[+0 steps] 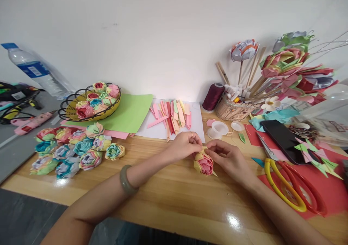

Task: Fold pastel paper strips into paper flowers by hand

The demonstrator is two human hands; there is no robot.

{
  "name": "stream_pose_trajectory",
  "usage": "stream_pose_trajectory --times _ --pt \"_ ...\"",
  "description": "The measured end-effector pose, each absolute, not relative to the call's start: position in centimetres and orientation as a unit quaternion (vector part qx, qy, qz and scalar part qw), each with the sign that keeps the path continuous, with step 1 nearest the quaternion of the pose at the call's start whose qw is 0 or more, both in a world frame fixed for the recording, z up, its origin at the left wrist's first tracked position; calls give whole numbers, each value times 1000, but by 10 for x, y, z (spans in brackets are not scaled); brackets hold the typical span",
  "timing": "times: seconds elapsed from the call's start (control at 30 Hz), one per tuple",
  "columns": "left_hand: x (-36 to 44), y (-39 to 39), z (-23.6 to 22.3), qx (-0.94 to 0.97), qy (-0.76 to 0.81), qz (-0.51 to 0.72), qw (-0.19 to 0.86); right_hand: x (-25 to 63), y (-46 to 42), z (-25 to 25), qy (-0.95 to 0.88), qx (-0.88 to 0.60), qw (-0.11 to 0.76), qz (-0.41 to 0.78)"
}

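Between my two hands is a paper flower (204, 163) with pink inner petals and yellow outer ones, its bloom facing down toward me over the wooden table (174, 201). My left hand (187, 143) pinches its upper left edge, with fingers curled. From the other side, my right hand (221, 152) grips the upper right edge between thumb and fingers. A thin pale tip sticks out at the flower's lower right. Just beyond the hands, folded paper strips (174, 116) in pink, red, peach and green lie on a white sheet (144, 129).
Several finished paper flowers (73, 147) lie at the left, near a yellow basket (65, 109) of more flowers. At the right are scissors (285, 187), a black phone (282, 140) and red paper (326, 198). A thread spool (213, 97) stands beside a wooden holder (235, 109).
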State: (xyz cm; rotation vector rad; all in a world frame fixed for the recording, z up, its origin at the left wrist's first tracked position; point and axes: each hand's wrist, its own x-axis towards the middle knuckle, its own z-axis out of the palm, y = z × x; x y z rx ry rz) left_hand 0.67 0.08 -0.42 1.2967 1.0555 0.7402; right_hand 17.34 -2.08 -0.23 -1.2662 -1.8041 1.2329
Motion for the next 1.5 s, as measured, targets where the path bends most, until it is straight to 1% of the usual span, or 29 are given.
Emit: stream_pose_trajectory --times 0.07,0.13,0.23,0.3,0.33,0.4,0.47,0.5,0.57,0.63,0.7,0.8,0.9,1.07,1.2,1.37,1.5 --pt "6 1 -3 532 444 331 641 176 -21 -1 -692 -492 335 409" --pt "4 1 -1 491 412 319 698 180 -20 -2 -705 -498 370 344" --pt "2 -2 3 462 332 223 791 184 -21 -7 -730 -482 410 260" --pt "1 -4 5 475 303 167 809 186 -23 -10 -752 -454 419 228" --pt "2 -5 6 490 307 167 799 186 -24 -10 -763 -437 422 221" --pt "4 -5 6 542 344 231 731 185 -25 -8 -766 -416 437 223" --pt "7 -6 3 608 387 318 616 183 -25 -4 -731 -435 461 252" --pt "8 -6 1 642 406 351 548 182 -24 -2 -705 -456 462 285" --pt "9 -6 -5 705 416 369 440 180 -22 1 -662 -480 434 379" --pt "10 -7 -11 750 419 366 357 180 -20 2 -633 -476 384 476" --pt "9 -7 -14 777 415 360 308 179 -18 2 -600 -465 356 545" --pt "9 -8 -16 794 397 360 286 180 -17 -1 -558 -453 342 606" --pt "10 -9 -15 789 377 381 302 180 -18 -3 -560 -438 349 610" --pt "15 -13 -13 738 345 444 373 178 -20 -2 -620 -432 361 546" --pt "18 -16 -12 705 332 462 424 175 -21 -1 -645 -438 364 510" --pt "20 -19 -10 669 305 482 477 175 -22 -1 -648 -427 358 519" --pt "19 -21 -6 651 302 468 516 173 -22 1 -633 -441 351 531"
